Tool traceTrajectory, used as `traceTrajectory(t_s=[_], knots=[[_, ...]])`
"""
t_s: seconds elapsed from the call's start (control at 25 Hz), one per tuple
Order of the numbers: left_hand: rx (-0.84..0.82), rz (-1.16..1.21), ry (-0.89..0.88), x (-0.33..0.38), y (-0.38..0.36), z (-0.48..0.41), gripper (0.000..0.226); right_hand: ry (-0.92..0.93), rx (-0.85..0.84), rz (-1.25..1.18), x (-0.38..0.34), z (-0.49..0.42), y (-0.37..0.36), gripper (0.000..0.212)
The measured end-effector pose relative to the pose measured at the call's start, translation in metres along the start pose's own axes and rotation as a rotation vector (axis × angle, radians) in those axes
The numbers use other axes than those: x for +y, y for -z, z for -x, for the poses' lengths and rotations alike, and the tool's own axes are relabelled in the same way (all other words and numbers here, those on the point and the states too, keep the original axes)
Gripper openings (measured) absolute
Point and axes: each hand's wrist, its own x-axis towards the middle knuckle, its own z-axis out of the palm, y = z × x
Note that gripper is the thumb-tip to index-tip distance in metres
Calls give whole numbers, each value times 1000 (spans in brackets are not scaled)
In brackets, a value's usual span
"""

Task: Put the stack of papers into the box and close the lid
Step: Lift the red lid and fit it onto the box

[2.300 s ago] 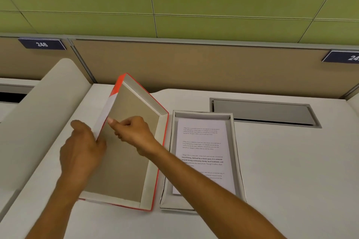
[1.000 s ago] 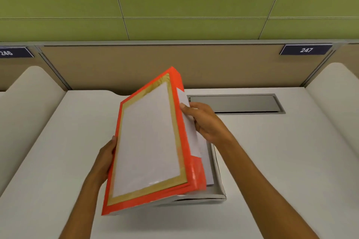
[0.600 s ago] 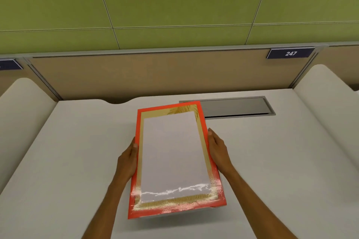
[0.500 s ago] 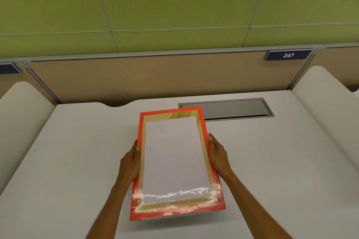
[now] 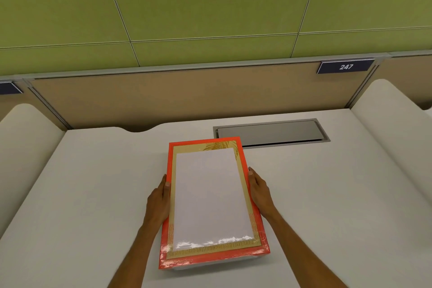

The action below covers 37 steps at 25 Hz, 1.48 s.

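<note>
An orange lid with a gold border and a white middle lies flat over the box in the centre of the white desk. A thin strip of the box's pale base shows under the lid's near edge. The stack of papers is hidden beneath the lid. My left hand is pressed against the lid's left side, and my right hand against its right side, fingers along the edges.
A grey metal cable hatch is set into the desk just behind the box on the right. Curved white dividers rise on both sides. A tan partition with a plate marked 247 closes the back.
The lid was lifted from the left of the box, turned over and lowered onto it, covering the papers. Both hands have slid to its long sides, and it now sits lower and flatter.
</note>
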Motion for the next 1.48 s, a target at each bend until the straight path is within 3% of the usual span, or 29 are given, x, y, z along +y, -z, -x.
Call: traceTrajectory(t_s=[0.16, 0.24, 0.36, 0.52, 0.84, 1.48], knots=[[12, -126, 13, -2, -1, 2, 79, 27, 17, 76, -7, 5, 1, 102], [118, -304, 38, 6, -3, 6, 75, 74, 110, 357, -12, 4, -5, 90], [256, -455, -153, 33, -10, 13, 72, 328, 177, 640, -21, 7, -20, 71], [119, -590, -325, 30, -35, 18, 82, 483, 98, 851, -13, 13, -37, 74], [27, -554, -306, 5, -53, 20, 90, 438, 34, 918, 17, 9, -48, 85], [37, -677, -300, 5, -55, 22, 77, 419, 39, 1009, 17, 11, -47, 74]])
